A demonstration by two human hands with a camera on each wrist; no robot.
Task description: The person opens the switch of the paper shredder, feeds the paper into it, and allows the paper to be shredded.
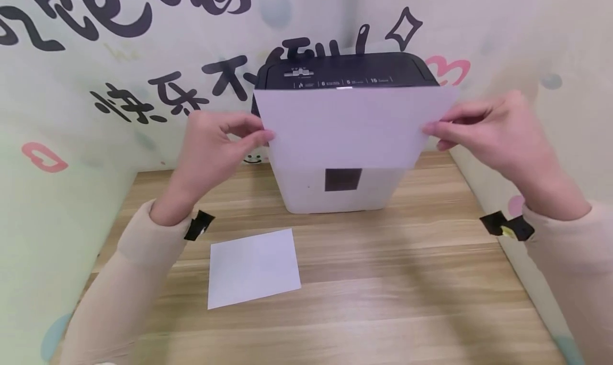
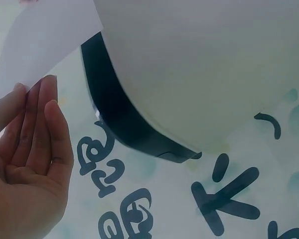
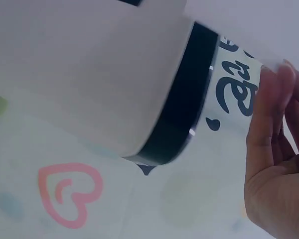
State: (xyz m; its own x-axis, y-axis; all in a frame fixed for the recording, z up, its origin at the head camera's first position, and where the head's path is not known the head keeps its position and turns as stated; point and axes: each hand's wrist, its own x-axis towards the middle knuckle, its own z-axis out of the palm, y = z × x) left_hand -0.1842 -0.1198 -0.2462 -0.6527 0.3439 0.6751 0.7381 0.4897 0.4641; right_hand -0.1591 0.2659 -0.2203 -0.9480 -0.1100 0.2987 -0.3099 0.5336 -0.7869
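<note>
White sheet, likely paper, hangs between both hands

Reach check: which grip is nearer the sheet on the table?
Left. Left grip is raised beyond the tabletop sheet; right grip is raised beyond and well to its right.

White rectangular paper sheet held before black-topped white box-shaped machine

Its left edge is pinched by the bare left hand, its right edge by the bare right hand. The machine is set on the light wooden tabletop, backed by a black-lettered white wall. A second white rectangular sheet is laid on the tabletop, before and left of the machine.
</note>
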